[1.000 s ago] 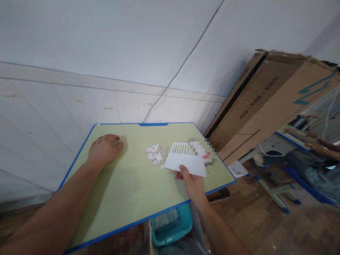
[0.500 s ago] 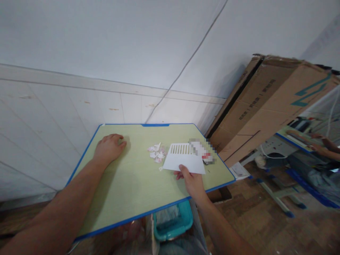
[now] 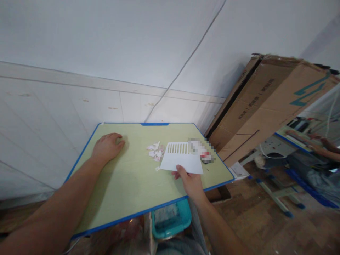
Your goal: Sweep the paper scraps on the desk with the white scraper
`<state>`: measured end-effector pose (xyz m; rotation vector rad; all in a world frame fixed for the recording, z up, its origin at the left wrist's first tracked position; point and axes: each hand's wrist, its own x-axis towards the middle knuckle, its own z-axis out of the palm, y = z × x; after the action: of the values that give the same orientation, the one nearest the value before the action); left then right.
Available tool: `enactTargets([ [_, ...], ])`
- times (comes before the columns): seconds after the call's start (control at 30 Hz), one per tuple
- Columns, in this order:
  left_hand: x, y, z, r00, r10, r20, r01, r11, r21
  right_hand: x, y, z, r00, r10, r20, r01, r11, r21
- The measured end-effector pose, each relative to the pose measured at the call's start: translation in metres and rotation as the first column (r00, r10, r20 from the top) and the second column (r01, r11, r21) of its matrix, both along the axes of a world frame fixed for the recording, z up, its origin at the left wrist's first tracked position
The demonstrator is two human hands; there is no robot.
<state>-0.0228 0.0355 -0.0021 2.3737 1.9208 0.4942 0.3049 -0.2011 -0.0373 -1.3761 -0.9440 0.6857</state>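
My left hand [image 3: 108, 148] rests on the left part of the pale green tabletop [image 3: 127, 187]. Its fingers are loosely curled, the thumb stands apart from them, and nothing shows in it. On the right, my right hand [image 3: 190, 181] grips a flat white slotted scraper [image 3: 182, 163] by its near edge, thumb on top and fingers underneath. A row of slots runs along the scraper's far side. Torn paper scraps [image 3: 156, 152] lie in a small heap just left of it, and one small scrap [image 3: 157, 169] lies by its near left corner.
A blurred-out item [image 3: 202, 150] lies on the table at the scraper's right. Large cardboard boxes [image 3: 255, 106] lean against the wall on the right. A teal basket [image 3: 171, 232] is below the table's near edge. Another person's hands [image 3: 316, 140] are at a desk far right.
The view has shifted very slightly. Both hands, the scraper and the paper scraps keep practically the same places on the table.
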Motion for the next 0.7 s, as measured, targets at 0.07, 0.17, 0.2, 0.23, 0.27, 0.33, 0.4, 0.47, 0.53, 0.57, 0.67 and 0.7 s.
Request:
enactTargets([
  [0.07, 0.001, -0.002, 0.000, 1.000, -0.001, -0.005, 0.001, 1.000, -0.003, 0.000, -0.003, 0.002, 0.999, 0.018, 0.036, -0.018, 1.000, -0.010],
  [0.17, 0.003, -0.006, 0.001, 1.000, 0.000, -0.015, 0.000, 1.000, -0.010, 0.000, -0.008, 0.011, 0.999, 0.028, 0.043, -0.026, 0.999, -0.034],
  [0.2, 0.004, -0.006, 0.002, 1.000, 0.003, -0.018, -0.004, 1.000, -0.013, 0.000, -0.009, 0.015, 0.999, 0.030, 0.045, -0.028, 0.999, -0.045],
  [0.23, 0.004, -0.007, 0.002, 1.000, 0.006, -0.020, -0.006, 1.000, -0.014, -0.001, -0.010, 0.018, 0.998, 0.033, 0.053, -0.030, 0.998, -0.057],
  [0.27, 0.005, -0.008, 0.003, 1.000, 0.010, -0.020, -0.010, 1.000, -0.015, -0.002, -0.011, 0.020, 0.997, 0.038, 0.066, -0.034, 0.997, -0.067],
  [0.33, 0.005, -0.009, 0.004, 1.000, 0.016, -0.020, -0.016, 1.000, -0.015, -0.003, -0.012, 0.023, 0.995, 0.038, 0.089, -0.031, 0.997, -0.075],
  [0.4, 0.006, -0.011, 0.005, 1.000, 0.018, -0.023, -0.019, 1.000, -0.012, -0.005, -0.012, 0.021, 0.996, 0.041, 0.084, -0.035, 0.996, -0.080],
  [0.47, 0.006, -0.012, 0.006, 1.000, 0.015, -0.023, -0.015, 1.000, -0.006, -0.005, -0.012, 0.017, 0.995, 0.068, 0.068, -0.062, 0.994, -0.086],
  [0.53, 0.006, -0.013, 0.007, 1.000, 0.012, -0.018, -0.012, 1.000, -0.003, -0.005, -0.011, 0.013, 0.994, 0.094, 0.064, -0.088, 0.992, -0.089],
  [0.57, 0.006, -0.013, 0.007, 1.000, 0.012, -0.017, -0.012, 1.000, -0.004, -0.004, -0.010, 0.012, 0.993, 0.099, 0.060, -0.093, 0.992, -0.091],
  [0.67, 0.006, -0.013, 0.007, 1.000, 0.007, -0.020, -0.008, 1.000, -0.013, -0.001, -0.008, 0.012, 0.994, 0.107, 0.015, -0.106, 0.991, -0.086],
  [0.7, 0.005, -0.013, 0.007, 1.000, 0.004, -0.025, -0.004, 1.000, -0.016, 0.001, -0.007, 0.014, 0.993, 0.115, -0.004, -0.115, 0.990, -0.080],
])
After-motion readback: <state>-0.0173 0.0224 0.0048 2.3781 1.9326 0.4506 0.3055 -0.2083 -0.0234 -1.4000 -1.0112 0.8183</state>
